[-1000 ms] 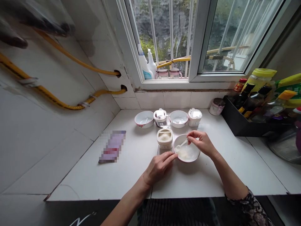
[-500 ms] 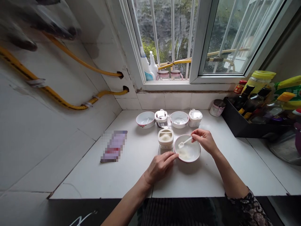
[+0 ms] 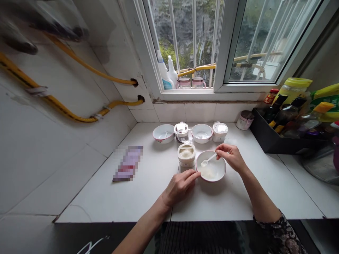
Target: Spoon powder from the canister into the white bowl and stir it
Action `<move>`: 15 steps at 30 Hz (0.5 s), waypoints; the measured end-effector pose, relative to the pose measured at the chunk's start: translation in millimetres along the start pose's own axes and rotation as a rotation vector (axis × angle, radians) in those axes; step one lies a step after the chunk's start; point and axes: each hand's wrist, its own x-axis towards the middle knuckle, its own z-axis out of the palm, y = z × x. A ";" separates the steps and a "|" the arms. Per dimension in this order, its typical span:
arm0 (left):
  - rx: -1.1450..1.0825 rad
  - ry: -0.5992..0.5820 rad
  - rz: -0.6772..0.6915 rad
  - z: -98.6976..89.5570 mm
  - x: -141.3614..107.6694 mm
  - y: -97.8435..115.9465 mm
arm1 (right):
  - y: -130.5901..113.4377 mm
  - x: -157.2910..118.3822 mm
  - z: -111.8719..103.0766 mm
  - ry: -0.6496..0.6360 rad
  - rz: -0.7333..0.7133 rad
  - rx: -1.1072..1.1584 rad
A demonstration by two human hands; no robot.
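Observation:
A white bowl with a pink rim stands on the counter, with a pale grainy substance at its bottom left. My right hand pinches the handle of a small white spoon, whose scoop hangs over the bowl. At the bowl's left rim rests my left hand, its fingertips pressed together against the edge. Just left of the bowl sits an opened white container with pale grains inside.
Two bowls and two lidded containers line the back. A blurred purple packet lies left. On the right are a jar and a black box of bottles.
The camera view has shifted very slightly. Both hands, the spoon and the bowl keep nearly the same places.

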 end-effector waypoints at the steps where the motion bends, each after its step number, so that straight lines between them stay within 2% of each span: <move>1: -0.002 0.001 -0.001 0.1 -0.1 0.0 | 0.8 0.8 -0.7 0.007 0.025 0.032; 11: -0.005 0.001 0.008 -1.4 2.7 0.5 | 4.9 6.8 -4.6 0.043 0.131 0.141; 15: -0.020 0.005 0.009 -0.7 3.7 0.6 | 4.3 7.0 -6.5 0.054 0.133 0.116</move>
